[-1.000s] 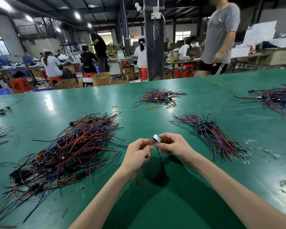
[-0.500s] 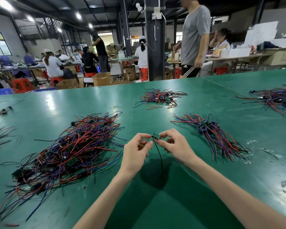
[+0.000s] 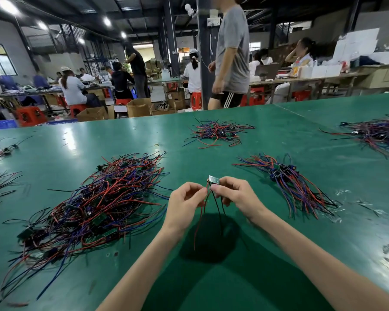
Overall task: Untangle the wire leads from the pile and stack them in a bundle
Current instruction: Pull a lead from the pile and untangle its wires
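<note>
A large tangled pile [image 3: 94,205] of red, blue and black wire leads with small green boards lies on the green table [image 3: 267,254], left of my hands. A tidier bundle [image 3: 294,185] with its leads lying side by side rests to the right. Above the table, between the two, my right hand [image 3: 236,196] pinches a small board [image 3: 213,180] from which red and black leads [image 3: 208,212] hang down. My left hand [image 3: 184,203] pinches those leads just below the board.
A smaller loose pile [image 3: 216,132] lies farther back and another [image 3: 377,133] at the far right. Stray leads [image 3: 0,182] lie at the left edge. Clear plastic scraps [image 3: 350,198] lie right of the bundle. A person [image 3: 231,55] walks behind the table; others sit at benches.
The board has turned in my fingers, and more leads, a red one among them, now hang free below it. The person in grey has walked left behind the table.
</note>
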A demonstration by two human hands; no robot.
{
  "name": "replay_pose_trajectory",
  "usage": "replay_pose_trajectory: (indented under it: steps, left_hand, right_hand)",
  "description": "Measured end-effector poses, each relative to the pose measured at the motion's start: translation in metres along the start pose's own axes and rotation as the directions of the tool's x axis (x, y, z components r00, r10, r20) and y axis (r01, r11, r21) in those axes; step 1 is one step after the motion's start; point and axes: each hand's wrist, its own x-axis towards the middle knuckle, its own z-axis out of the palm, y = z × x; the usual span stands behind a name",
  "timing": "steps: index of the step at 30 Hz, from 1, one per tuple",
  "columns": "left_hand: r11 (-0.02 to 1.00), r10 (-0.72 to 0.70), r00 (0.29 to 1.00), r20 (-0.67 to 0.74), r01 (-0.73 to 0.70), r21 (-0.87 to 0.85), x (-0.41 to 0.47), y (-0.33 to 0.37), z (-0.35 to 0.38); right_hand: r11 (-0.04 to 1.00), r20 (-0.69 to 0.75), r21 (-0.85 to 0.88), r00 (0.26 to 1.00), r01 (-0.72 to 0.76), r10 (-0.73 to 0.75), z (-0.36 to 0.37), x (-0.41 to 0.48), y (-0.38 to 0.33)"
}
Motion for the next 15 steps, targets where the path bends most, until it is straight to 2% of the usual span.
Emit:
replay_pose_trajectory:
  steps: [3,11,15]
  left_hand:
    - [1.000,-0.009,1.000,0.014,0.009,-0.010,-0.0005,0.0002,0.0006]
    - [0.989,-0.026,0.998,0.066,0.035,-0.146,-0.0020,0.0018,0.0045]
    - [0.987,-0.052,0.996,0.072,0.062,-0.148,-0.0006,0.0007,0.0049]
  right_hand:
    - [0.998,-0.002,-0.055,1.000,0.008,-0.008,0.0023,0.0003,0.0003]
    - [0.999,0.039,-0.040,0.999,-0.015,0.017,0.0004,-0.0007,-0.0072]
    - [0.993,0.048,-0.119,0.999,0.007,-0.001,-0.0010,-0.0028,-0.0086]
